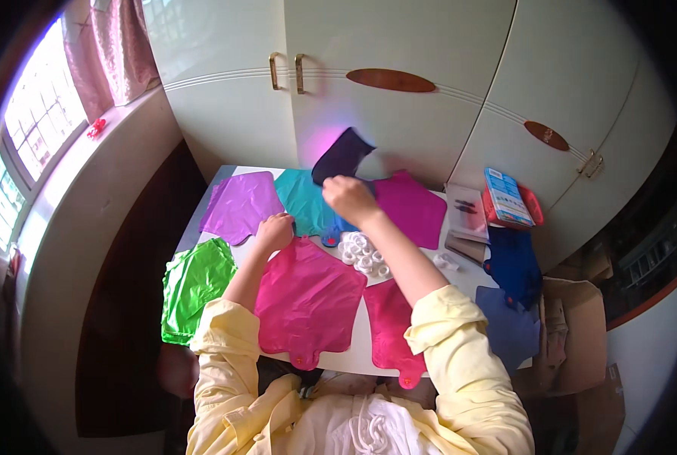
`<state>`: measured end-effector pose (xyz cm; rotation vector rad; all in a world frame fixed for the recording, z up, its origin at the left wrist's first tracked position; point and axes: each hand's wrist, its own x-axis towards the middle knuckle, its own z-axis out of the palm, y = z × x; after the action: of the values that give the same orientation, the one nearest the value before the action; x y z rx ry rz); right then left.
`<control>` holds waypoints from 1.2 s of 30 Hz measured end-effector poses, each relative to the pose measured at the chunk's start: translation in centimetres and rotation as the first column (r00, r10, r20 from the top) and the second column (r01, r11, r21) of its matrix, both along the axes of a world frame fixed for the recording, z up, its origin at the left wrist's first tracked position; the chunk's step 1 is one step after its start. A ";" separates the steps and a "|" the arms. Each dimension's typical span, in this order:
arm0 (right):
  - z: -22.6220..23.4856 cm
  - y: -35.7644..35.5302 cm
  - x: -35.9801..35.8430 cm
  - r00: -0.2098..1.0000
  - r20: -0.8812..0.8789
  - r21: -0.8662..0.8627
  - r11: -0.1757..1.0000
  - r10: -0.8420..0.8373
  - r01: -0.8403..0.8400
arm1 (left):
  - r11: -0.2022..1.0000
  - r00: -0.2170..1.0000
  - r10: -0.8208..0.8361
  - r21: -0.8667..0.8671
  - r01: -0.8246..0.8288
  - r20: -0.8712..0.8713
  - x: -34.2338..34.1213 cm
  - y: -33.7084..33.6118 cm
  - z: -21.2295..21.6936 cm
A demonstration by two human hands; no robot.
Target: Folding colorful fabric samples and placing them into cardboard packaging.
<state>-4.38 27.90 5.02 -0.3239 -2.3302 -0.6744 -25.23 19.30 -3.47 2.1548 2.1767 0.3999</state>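
Over the far side of the table, my right hand point(347, 200) is closed on the lower end of a dark, nearly black flat foil balloon point(344, 155), which stands up tilted toward the cabinet. My left hand point(278, 230) has its fingers curled down between a light purple foil balloon point(244, 203) and a teal one point(302, 201); whatever is under its fingertips is hidden. Just nearer lies a large pink foil balloon point(312, 303) with its tab toward me. A pile of small white rings or rolls point(363, 254) sits beside my right forearm, next to a small blue round item point(331, 239).
Other flat balloons lie around: green point(194, 292) left, magenta point(410, 208) far right, deep pink point(388, 326) near, dark blue point(514, 262) and grey-blue point(507, 322) right. A red basket point(532, 205) stands at the back right, a cardboard box point(581, 326) beside the table, cabinets point(399, 45) behind.
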 end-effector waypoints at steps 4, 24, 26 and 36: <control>-5.5 -1.8 -3.9 0.962 0.273 -0.438 0.890 0.000 0.125 | 0.986 0.989 -0.080 0.153 0.061 0.122 -1.2 -2.4 0.2; -8.1 -1.6 -5.7 0.989 0.132 -0.756 0.638 -0.065 0.143 | 0.962 0.885 -0.035 0.255 -0.096 0.465 -0.9 -1.7 -0.8; -7.8 -1.4 -5.3 0.991 0.094 -0.838 0.530 -0.097 0.131 | 0.969 0.838 -0.042 0.228 -0.100 0.545 -0.7 -2.2 0.3; -7.7 -0.5 -5.0 0.961 -0.058 -0.969 0.248 -0.271 0.012 | 0.959 0.919 -0.268 0.170 0.226 0.288 0.1 -2.2 0.0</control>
<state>-9.41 27.43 -2.72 -1.1155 -2.1913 0.8733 -25.12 17.06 -3.48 2.2168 1.7315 0.8223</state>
